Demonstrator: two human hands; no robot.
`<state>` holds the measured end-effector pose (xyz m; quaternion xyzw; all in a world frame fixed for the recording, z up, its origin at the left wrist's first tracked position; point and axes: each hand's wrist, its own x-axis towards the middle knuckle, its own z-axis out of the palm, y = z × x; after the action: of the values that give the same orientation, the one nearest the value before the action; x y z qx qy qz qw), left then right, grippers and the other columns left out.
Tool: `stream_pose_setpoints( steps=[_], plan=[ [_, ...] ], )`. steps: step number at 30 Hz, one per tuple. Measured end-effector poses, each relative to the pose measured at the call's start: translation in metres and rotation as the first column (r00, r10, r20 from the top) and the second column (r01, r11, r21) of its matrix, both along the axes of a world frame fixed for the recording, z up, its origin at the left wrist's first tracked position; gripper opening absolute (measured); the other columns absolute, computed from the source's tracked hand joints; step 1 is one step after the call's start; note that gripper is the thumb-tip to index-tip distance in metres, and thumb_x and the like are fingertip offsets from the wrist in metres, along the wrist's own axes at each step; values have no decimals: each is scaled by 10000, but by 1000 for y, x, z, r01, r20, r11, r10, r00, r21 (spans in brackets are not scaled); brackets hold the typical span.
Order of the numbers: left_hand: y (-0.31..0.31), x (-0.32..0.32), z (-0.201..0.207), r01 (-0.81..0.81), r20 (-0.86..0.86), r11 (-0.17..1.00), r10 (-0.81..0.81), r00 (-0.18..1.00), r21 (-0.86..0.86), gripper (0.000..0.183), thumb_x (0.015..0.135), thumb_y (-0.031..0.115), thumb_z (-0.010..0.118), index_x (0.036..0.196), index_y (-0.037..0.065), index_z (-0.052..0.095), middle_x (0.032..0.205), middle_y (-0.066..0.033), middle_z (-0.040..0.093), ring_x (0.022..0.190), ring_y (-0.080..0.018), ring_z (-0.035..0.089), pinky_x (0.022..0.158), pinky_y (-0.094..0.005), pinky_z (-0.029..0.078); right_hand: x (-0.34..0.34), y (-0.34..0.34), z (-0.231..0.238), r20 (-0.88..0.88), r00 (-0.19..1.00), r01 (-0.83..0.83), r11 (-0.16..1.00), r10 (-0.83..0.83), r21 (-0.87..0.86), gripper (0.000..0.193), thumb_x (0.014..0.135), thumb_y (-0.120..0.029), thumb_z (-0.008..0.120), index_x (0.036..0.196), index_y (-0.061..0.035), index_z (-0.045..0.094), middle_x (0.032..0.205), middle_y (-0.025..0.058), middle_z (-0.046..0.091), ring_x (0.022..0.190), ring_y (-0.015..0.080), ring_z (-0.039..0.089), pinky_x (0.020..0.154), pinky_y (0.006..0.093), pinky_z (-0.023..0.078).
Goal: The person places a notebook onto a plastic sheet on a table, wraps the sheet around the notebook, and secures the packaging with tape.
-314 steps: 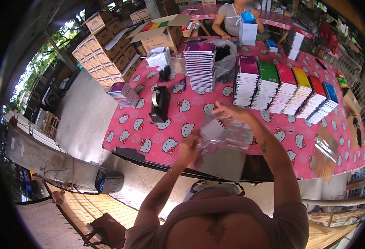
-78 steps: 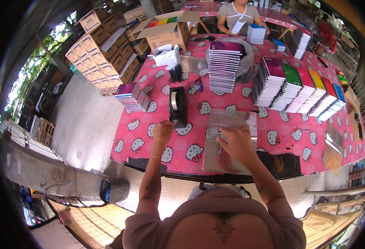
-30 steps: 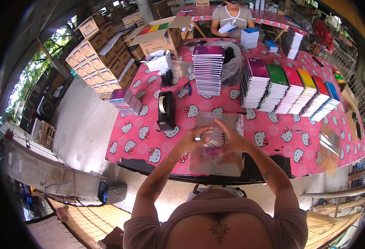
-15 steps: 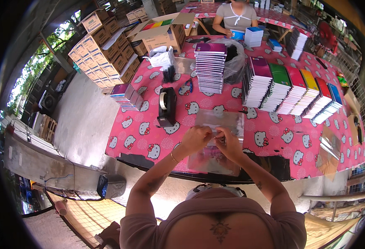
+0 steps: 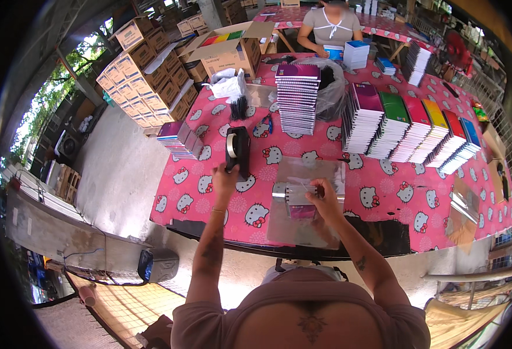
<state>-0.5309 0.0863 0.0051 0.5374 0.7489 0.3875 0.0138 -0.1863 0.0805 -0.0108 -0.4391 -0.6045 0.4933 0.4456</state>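
Note:
My right hand presses on a clear plastic bag holding a small stack of notebooks, lying at the near edge of the pink patterned table. Its fingers pinch the bag's folded top. My left hand reaches to the black tape dispenser and touches its near end, fingers at the tape. More clear bags lie under and behind the packed one.
Rows of coloured notebooks stand at the right, a tall stack in the middle, a small pile at the left edge. Cardboard boxes are stacked beyond. Another person sits at the far side.
Half a second ago both hands were together on the bag's top. Now my left hand has moved left to the tape dispenser while the right stays on the bag.

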Motion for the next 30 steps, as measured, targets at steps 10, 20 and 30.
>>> stream_pose_setpoints(
  steps=[10, 20, 30],
  plan=[
    [-7, -24, -67, 27, 901, 979, -198, 386, 204, 195, 877, 229, 714, 971, 59, 697, 802, -3, 651, 644, -96, 554, 550, -242, 453, 2, 0, 3, 23, 1000, 16, 999, -15, -46, 311, 835, -62, 721, 1109, -57, 575, 975, 21, 548, 844, 118, 508, 772, 264, 431],
    [5, 20, 49, 354, -271, 865, -458, 847, -355, 148, 814, 174, 708, 830, 28, 685, 788, -165, 706, 743, -317, 716, 651, -388, 557, -5, -4, 3, 5, 999, 49, 999, -49, 18, 352, 824, -45, 730, 1135, -51, 565, 991, 20, 549, 866, 127, 503, 808, 280, 429],
    [121, 135, 43, 575, 399, -215, -891, 214, -789, 417, 844, 486, 747, 900, 76, 697, 824, -39, 695, 784, -198, 670, 672, -358, 515, -9, -7, 13, -168, 986, 2, 1000, -7, -29, 415, 815, -37, 752, 1174, -67, 545, 1033, 36, 567, 919, 128, 522, 842, 276, 435]
  ],
)
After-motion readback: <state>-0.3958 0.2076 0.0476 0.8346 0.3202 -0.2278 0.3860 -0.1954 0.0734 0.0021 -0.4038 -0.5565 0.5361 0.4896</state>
